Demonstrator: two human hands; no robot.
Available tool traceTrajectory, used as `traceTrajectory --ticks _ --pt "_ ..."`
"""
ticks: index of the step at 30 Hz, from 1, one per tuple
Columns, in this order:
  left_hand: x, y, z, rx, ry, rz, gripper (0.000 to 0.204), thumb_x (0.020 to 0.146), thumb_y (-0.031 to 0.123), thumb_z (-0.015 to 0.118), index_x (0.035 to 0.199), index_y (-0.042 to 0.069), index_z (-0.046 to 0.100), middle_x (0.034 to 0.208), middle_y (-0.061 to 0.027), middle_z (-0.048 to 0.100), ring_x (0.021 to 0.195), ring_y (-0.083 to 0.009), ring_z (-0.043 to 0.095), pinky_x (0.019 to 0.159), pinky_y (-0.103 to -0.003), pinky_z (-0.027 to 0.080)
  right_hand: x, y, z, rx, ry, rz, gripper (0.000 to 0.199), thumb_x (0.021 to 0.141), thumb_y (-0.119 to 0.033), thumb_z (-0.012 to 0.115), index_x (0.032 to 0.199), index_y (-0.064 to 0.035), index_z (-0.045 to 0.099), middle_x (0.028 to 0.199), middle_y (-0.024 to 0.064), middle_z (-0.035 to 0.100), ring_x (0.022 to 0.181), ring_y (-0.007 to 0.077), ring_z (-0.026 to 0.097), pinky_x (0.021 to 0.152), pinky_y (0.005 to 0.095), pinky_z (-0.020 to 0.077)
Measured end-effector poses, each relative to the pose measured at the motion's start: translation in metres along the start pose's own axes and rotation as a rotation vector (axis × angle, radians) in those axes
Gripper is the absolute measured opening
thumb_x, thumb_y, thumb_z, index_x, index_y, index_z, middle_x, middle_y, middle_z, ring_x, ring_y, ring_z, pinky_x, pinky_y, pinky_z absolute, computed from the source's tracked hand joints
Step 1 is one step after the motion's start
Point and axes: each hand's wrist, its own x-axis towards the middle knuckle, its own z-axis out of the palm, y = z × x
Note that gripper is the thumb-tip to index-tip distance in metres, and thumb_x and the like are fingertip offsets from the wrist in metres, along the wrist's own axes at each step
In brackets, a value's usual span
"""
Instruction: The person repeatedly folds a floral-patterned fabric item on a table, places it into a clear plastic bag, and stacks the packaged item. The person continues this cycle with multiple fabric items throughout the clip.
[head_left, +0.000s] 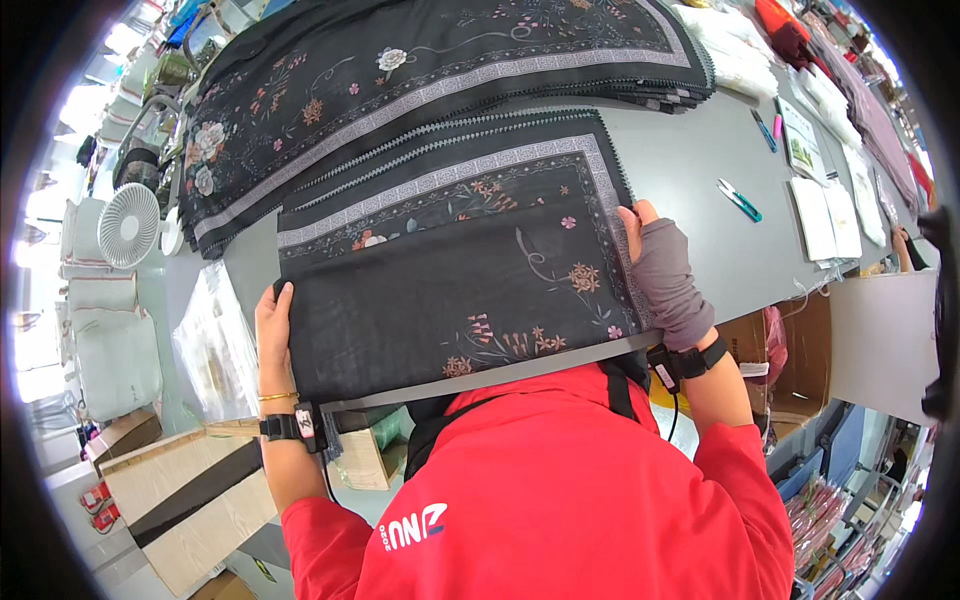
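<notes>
Across the centre of the frame, a folded black floral cloth with a pale border (420, 320) lies on the smooth grey tabletop (690, 150). Your bare left hand (273, 330) grips its left edge; your grey-gloved right hand (656, 255) grips its right. A pile of black floral cloths (430, 70) occupies upper left, teal-handled metal snips (740, 201) upper right, a round white fan (128, 225) far left.

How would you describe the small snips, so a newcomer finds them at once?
On the grey table, right of the held black cloth, are the snips. Pointed metal blades and teal handles distinguish them from the pink marker and slim blue item beyond.
</notes>
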Motion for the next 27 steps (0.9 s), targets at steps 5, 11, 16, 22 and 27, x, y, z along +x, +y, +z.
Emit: traceTrajectory --ticks 5,11,16,22,27 --pt "-0.073 -0.022 -0.027 0.157 -0.072 0.076 0.072 0.092 0.005 0.075 0.157 0.003 0.046 0.122 -0.0099 0.072 0.113 -0.0176 0.064 0.100 -0.032 0.049 -0.036 -0.004 -0.055 0.295 -0.375 0.216 0.060 0.092 -0.021 0.080 0.145 -0.0071 0.056 0.082 0.0130 0.063 0.072 0.0305 0.060 0.068 0.0409 0.0491" --pt "-0.155 -0.045 -0.067 0.984 -0.300 0.481 0.067 0.077 -0.008 0.068 0.142 0.003 0.055 0.093 -0.0095 0.058 0.111 -0.0317 0.058 0.105 -0.043 0.048 -0.075 0.000 -0.089 -0.094 -0.635 -0.277 0.035 0.081 -0.008 0.076 0.115 -0.0088 0.072 0.111 0.0119 0.063 0.101 0.0346 0.056 0.091 0.0498 0.0450" --pt "-0.082 -0.015 -0.075 0.427 0.260 0.304 0.017 0.107 0.006 0.053 0.108 -0.004 0.067 0.099 -0.0090 0.061 0.109 -0.0204 0.061 0.104 -0.034 0.046 0.013 -0.011 -0.066 0.225 -0.255 -0.079 0.013 0.084 -0.005 0.072 0.093 -0.0016 0.063 0.102 0.0146 0.066 0.087 0.0329 0.064 0.075 0.0447 0.0499" --pt "0.077 -0.021 -0.060 0.512 0.175 0.205 0.039 0.112 0.031 0.055 0.097 -0.005 0.060 0.088 -0.0117 0.061 0.081 -0.0202 0.048 0.079 -0.037 0.047 0.130 -0.016 0.033 0.041 -0.167 0.053 0.036 0.104 -0.037 0.066 0.109 -0.0013 0.071 0.082 0.0245 0.069 0.078 0.0440 0.069 0.071 0.0476 0.0551" --pt "0.068 0.009 -0.002 1.170 0.359 0.506 0.040 0.108 0.024 0.058 0.139 -0.001 0.054 0.127 -0.0256 0.064 0.120 -0.0431 0.062 0.101 -0.048 0.050 0.144 -0.025 0.057 -0.363 0.042 -0.242 0.033 0.095 -0.035 0.075 0.106 -0.0038 0.068 0.090 0.0207 0.069 0.087 0.0409 0.067 0.077 0.0496 0.0543"
